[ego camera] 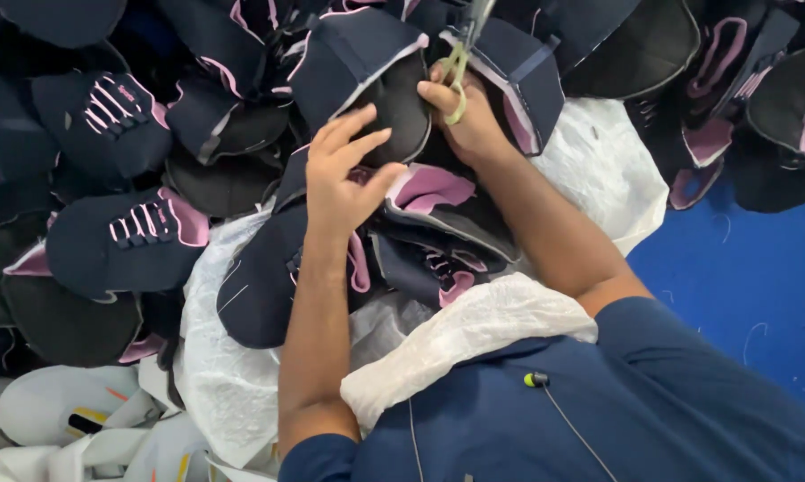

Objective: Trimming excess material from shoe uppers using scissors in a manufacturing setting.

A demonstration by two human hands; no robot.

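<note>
The right hand grips yellow-handled scissors, blades pointing up and away from the person toward the navy shoe upper at the top of the pile. The left hand is nearer the body, fingers loosely spread, resting on a navy-and-pink piece just below. The upper lies just left of the scissors.
</note>
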